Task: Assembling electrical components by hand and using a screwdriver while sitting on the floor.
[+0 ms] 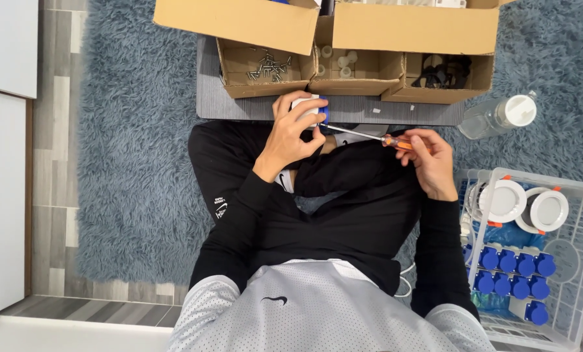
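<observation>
Over the lap, just near of the cardboard trays [343,81], a white-and-blue fitting [311,111] is clamped in the left hand [290,133]. Screwdriver [376,137] is gripped by the right hand [428,160]; shaft should be kept in line with the screw, fitting held steady.

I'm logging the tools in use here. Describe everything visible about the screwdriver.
The screwdriver has an orange handle with a dark band and a thin, bare metal shaft. It lies nearly level, tilted slightly, above the person's lap. The right hand grips the handle with its fingertips. The tip points toward the small white and blue part held in the left hand; the tip itself is hidden against that part.
</observation>
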